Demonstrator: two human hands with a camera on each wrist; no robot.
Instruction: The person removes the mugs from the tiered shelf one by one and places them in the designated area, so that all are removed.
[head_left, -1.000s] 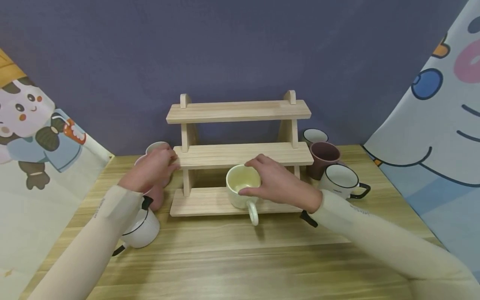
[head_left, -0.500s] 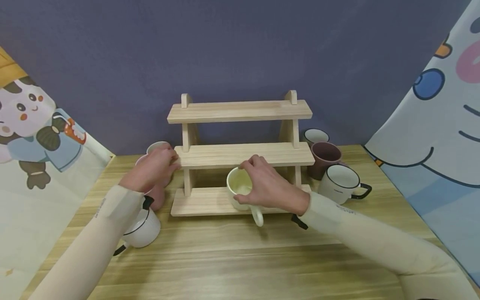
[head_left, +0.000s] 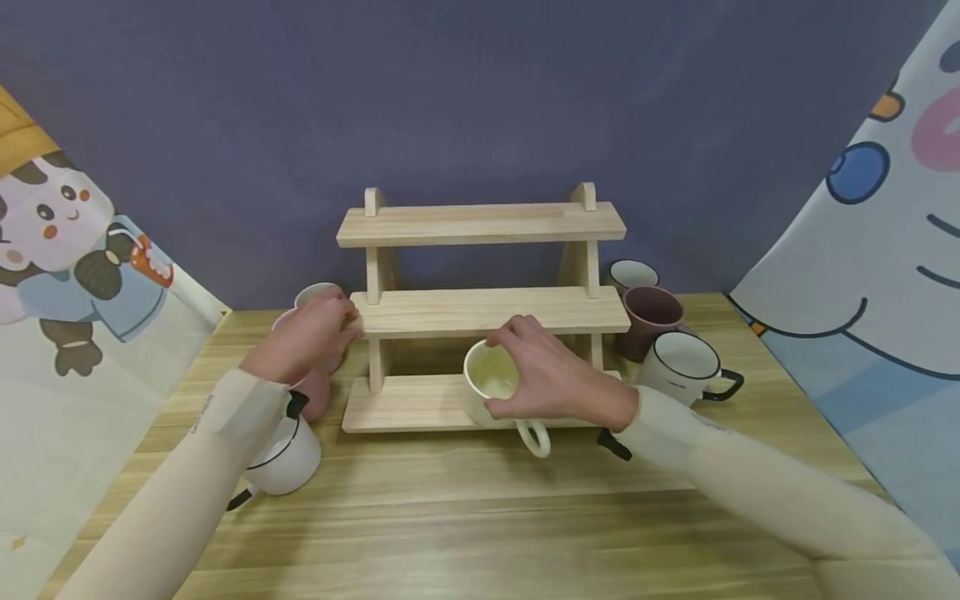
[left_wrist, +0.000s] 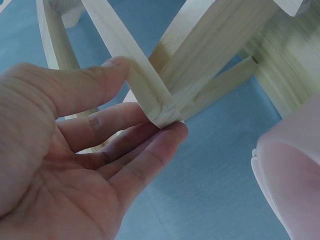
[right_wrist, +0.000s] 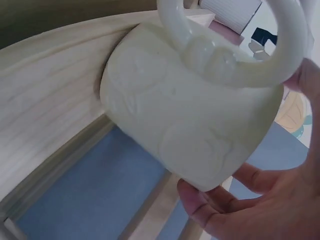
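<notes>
A pale yellow mug [head_left: 489, 373] stands on the lowest board of a three-tier wooden rack [head_left: 427, 311]. My right hand [head_left: 558, 379] holds it by the rim, thumb on the near side and fingers on the far side. Its handle [head_left: 535, 438] points toward the front right, past the board's edge. In the right wrist view the mug's wall [right_wrist: 165, 105] shows raised patterns. My left hand [head_left: 303, 337] grips the left end of the middle board; in the left wrist view the thumb and fingers pinch that board end [left_wrist: 155, 102].
Left of the rack stand a white mug with a black handle [head_left: 288, 462], a pink mug [head_left: 315, 393] and others partly behind my left arm. On the right are a dark purple mug [head_left: 651, 317], a white black-rimmed mug [head_left: 681, 375] and another white one [head_left: 633, 271] behind.
The yellow mug has shifted slightly right on the lowest board, and its handle has turned toward the right. My right hand turned with it. My left hand stays on the rack.
</notes>
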